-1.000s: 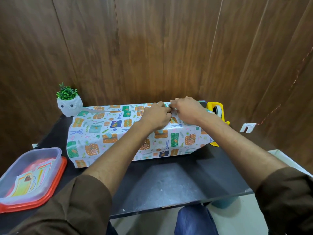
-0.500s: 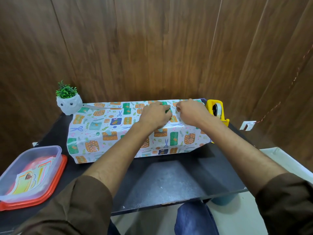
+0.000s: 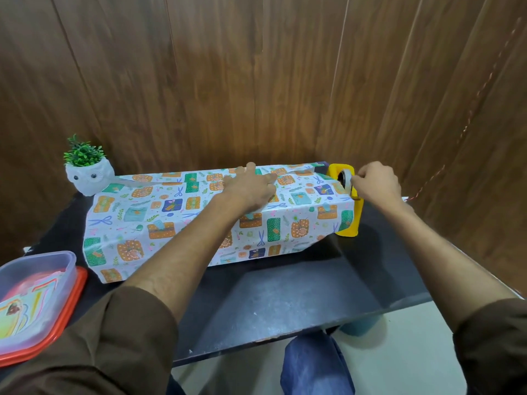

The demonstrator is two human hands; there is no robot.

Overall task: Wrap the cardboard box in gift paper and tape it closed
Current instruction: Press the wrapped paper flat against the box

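Gift paper [image 3: 159,223] covered the cardboard box on the table [image 3: 285,295]; the left hand [image 3: 251,186] pressed flat on the top seam, the right hand [image 3: 376,183] pinched tape [image 3: 348,179] at the dispenser [image 3: 350,223], and both ends appeared unfolded.

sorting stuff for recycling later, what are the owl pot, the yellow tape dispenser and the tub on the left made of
Owl pot: looks like glazed white ceramic, smooth with a soft shine, though it could be plastic. Yellow tape dispenser: moulded plastic, judging by its uniform glossy colour. Tub: translucent plastic, since the contents show through; it rests on an opaque red lid, likely plastic too.
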